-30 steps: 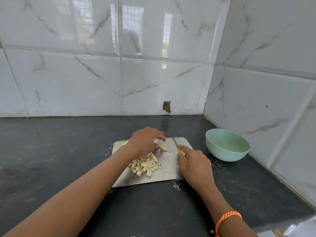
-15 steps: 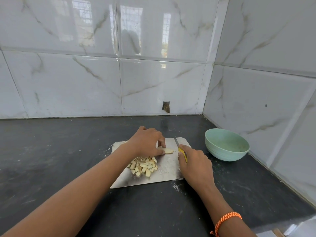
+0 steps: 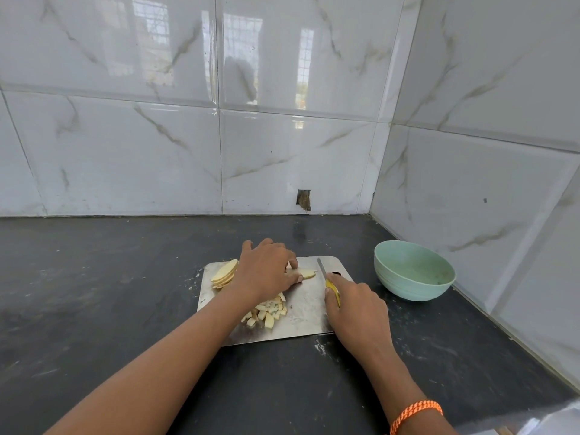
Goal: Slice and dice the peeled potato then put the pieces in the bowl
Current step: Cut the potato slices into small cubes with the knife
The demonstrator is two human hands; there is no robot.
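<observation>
Two hands work over a steel board (image 3: 309, 312) that lies on a dark counter (image 3: 94, 309). The left hand (image 3: 266, 270) rests on the board's far half, fingers bent down, thumb and fingertips pinching a potato slice (image 3: 306, 273) flat against the steel. The right hand (image 3: 354, 304) is at the board's right edge, fingers curled round the yellow handle of a knife (image 3: 328, 279); its blade points away from the person, just right of the slice, and whether the edge touches the board cannot be told. A stack of slices (image 3: 224, 274) sits at the board's far left corner, partly behind the left wrist. A pile of dice (image 3: 266, 312) lies near the board's middle, under the left forearm. A green bowl (image 3: 414, 274) stands on the counter right of the board, apart from it, with no potato visible inside. An orange band (image 3: 416, 414) circles the right wrist.
</observation>
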